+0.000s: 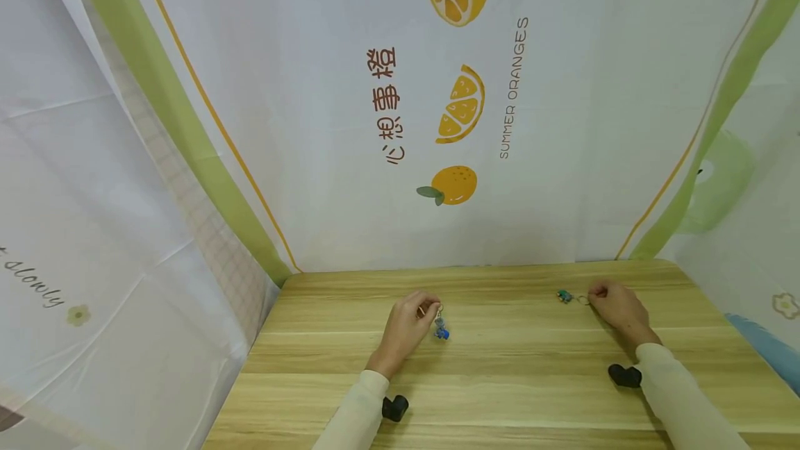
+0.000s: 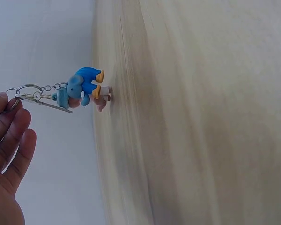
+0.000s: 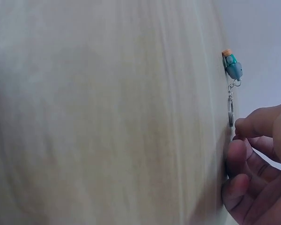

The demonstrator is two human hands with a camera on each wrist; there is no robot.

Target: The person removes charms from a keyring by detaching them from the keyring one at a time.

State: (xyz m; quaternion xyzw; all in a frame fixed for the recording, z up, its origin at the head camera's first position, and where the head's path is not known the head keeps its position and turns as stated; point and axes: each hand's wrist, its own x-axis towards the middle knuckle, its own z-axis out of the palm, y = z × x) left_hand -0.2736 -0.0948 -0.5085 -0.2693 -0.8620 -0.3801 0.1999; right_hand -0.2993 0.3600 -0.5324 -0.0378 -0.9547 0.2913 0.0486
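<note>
My left hand (image 1: 409, 325) pinches the metal ring of a keychain (image 1: 442, 330) and holds it up over the wooden table. In the left wrist view, a blue elephant charm (image 2: 82, 84) with orange feet hangs from it, beside a second small figure (image 2: 63, 99) in a light blue cap and a thin flat piece. Farther right, my right hand (image 1: 619, 304) is low at the tabletop, thumb and forefinger together at the ring (image 3: 230, 112) of another keychain. Its grey and green charm (image 3: 233, 65) lies on the table, pointing left of the hand in the head view.
The wood-grain table (image 1: 500, 380) reaches back to a white hanging cloth (image 1: 325, 89) printed with oranges. Another pale cloth (image 1: 112, 193) hangs along the left side. Black wrist mounts (image 1: 395, 408) sit by both sleeves.
</note>
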